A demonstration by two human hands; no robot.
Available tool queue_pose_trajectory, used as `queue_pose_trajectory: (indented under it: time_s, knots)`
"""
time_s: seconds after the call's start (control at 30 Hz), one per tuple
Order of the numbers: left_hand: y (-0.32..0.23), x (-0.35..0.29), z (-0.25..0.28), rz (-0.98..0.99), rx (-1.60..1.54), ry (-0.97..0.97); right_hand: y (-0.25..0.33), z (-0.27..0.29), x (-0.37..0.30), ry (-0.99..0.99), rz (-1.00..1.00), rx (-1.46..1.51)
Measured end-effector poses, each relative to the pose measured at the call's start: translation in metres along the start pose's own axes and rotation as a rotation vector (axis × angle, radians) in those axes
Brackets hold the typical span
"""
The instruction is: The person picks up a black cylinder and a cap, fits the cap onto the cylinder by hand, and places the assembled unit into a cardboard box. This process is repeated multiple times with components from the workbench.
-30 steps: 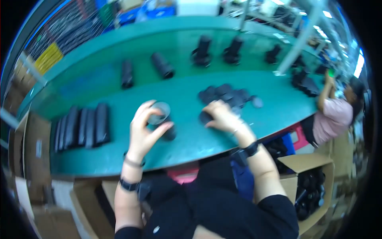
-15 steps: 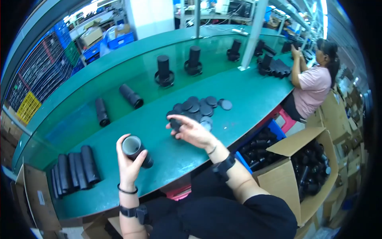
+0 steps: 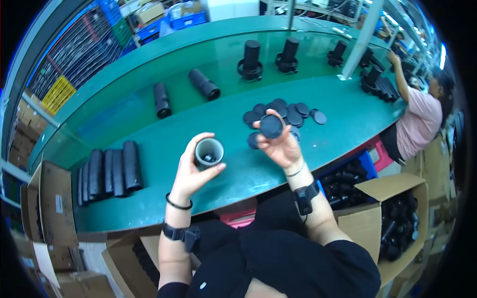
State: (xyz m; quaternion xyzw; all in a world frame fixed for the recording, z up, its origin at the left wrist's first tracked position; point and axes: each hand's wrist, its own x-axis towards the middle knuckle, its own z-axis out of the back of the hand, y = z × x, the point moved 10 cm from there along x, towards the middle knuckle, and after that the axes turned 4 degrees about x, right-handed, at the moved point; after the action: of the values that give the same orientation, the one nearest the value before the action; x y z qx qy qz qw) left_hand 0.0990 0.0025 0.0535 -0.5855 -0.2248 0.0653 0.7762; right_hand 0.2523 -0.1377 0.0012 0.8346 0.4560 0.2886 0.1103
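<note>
Head view: my left grip [image 3: 191, 174] holds a pale-rimmed tube [image 3: 210, 147] at nine o'clock from center, my right grip [image 3: 284, 149] a black cap [image 3: 271, 127] at two. Loose caps [image 3: 294, 117] lie beyond on the bench [image 3: 238, 174].

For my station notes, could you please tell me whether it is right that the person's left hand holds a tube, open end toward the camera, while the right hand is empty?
Not quite: the head view shows the right hand holding a dark round disc. The left hand does hold the tube, open end toward the camera.
</note>
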Motion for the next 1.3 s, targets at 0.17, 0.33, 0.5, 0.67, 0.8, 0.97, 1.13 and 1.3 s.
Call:
queue_pose_trajectory:
  time_s: [0.17, 0.33, 0.5, 0.67, 0.8, 0.97, 1.13, 1.3]
  knots:
    - [-0.011, 0.0, -0.033, -0.005, -0.142, 0.218, -0.02, -0.033, 0.022, 0.04, 0.14, -0.373]
    - [-0.005, 0.003, -0.053, 0.093, -0.36, 0.275, -0.02, -0.056, 0.02, 0.084, 0.141, -0.489]
    - [-0.005, 0.004, -0.047, 0.105, -0.282, 0.31, -0.021, -0.045, 0.012, 0.103, 0.007, -0.398]
    - [-0.012, 0.005, -0.044, 0.067, -0.115, 0.369, -0.049, -0.045, 0.008, 0.131, -0.357, -0.257]
    - [-0.006, 0.004, -0.042, 0.076, -0.109, 0.388, -0.048, -0.047, 0.007, 0.126, -0.351, -0.271]
    - [-0.009, 0.005, -0.023, 0.044, -0.214, 0.191, -0.027, -0.043, 0.011, 0.077, -0.141, -0.194]
    - [0.006, 0.001, 0.015, 0.032, -0.149, -0.07, -0.025, -0.034, 0.01, 0.033, -0.139, -0.083]
    - [0.003, 0.018, 0.015, -0.12, 0.229, -0.164, -0.009, -0.024, 0.008, 0.017, -0.084, -0.023]
